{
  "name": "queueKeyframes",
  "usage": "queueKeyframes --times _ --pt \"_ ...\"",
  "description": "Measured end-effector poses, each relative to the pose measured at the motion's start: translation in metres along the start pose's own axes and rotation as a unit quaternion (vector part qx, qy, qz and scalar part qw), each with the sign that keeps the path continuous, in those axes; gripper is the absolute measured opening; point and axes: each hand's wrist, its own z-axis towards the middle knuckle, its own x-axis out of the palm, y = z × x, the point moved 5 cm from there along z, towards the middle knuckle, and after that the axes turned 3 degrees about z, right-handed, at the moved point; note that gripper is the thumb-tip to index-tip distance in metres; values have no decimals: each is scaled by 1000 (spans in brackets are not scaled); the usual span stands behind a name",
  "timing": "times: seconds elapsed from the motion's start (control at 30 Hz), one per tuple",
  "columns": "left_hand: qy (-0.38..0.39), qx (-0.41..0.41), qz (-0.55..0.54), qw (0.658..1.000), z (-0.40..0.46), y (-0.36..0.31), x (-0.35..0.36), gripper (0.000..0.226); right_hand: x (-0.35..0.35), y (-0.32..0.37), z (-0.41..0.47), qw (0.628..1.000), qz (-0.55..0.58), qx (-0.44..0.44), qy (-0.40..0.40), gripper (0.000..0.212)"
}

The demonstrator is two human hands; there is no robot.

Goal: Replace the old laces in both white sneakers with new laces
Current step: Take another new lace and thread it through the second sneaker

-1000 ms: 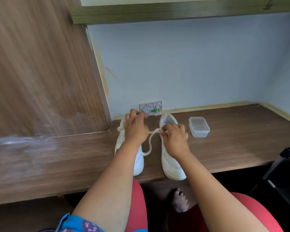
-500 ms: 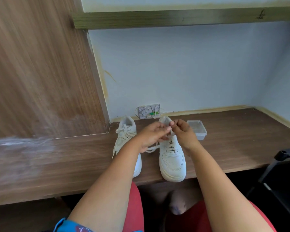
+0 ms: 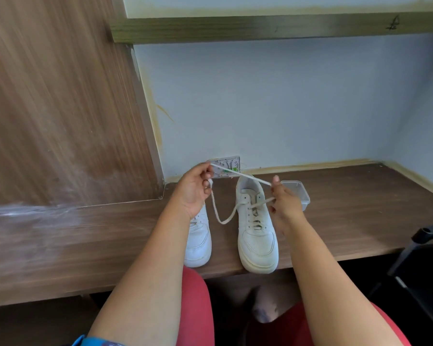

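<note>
Your left hand [image 3: 196, 188] was raised above the left shoe [image 3: 198, 242], fingers curled round the lace [image 3: 238, 174]. From that grip one run of lace stretched tight, slanting down to the right, to your right hand [image 3: 284, 202]. The right hand pinched the lace near its thumb tip, its other fingers curled loosely beside the right shoe [image 3: 256, 236].

A second run of the same lace hung from your left hand in a slack loop [image 3: 221, 219]. It dipped between the two shoes and rose to the upper eyelets of the right shoe. Whether the loop touched the desk [image 3: 110, 243], you could not have told from this view.

Both white shoes stood upright on the desk, toes toward you at its near edge, side by side with a gap between. The right shoe kept lacing in its lower eyelets. Your left forearm covered most of the left shoe, so its lacing could not be seen.

A clear plastic box [image 3: 298, 193] sat on the desk just right of your right hand, partly hidden by it. A wall plate [image 3: 229, 166] was fixed low on the wall behind the shoes. Your red-clad knees [image 3: 198, 308] showed under the desk edge.
</note>
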Motion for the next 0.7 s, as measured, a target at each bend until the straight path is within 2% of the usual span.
queueKeyframes --times 0.07,0.1,0.13,0.17,0.23,0.27,0.33,0.37,0.4,0.47,0.53,0.63,0.7 --pt "-30 25 -71 997 0 -10 -8 23 -10 -7 3 990 95 73 -73 35" --pt "-36 42 -82 995 1 -14 -11 25 -12 -6 1 987 105 90 -87 34" --pt "-46 63 -52 996 0 -18 -13 28 -13 -4 2 991 60 85 -85 33" --pt "-58 87 28 994 -1 -20 -14 32 -13 -1 5 996 -27 49 -70 31" --pt "-49 118 217 968 -9 -18 1 28 -2 12 4 976 -194 -100 -3 29" --pt "-26 121 265 956 -12 -13 13 23 8 18 1 952 -247 -174 58 32" --pt "40 109 284 952 -17 -2 34 18 28 20 -9 891 -329 -255 179 34" --pt "65 105 289 949 -19 3 42 17 34 20 -14 867 -355 -275 217 28" --pt "73 103 292 948 -19 5 47 17 38 20 -19 858 -360 -282 235 19" --pt "47 97 266 958 -18 2 45 22 37 23 -23 883 -313 -263 230 15" --pt "7 82 207 975 -14 -2 35 27 25 30 -20 909 -290 -252 165 24" --pt "-5 50 77 996 -10 -7 22 27 1 37 -7 937 -261 -223 67 27" --pt "15 34 -1 999 -7 -6 20 26 -5 36 -4 937 -281 -194 76 28"
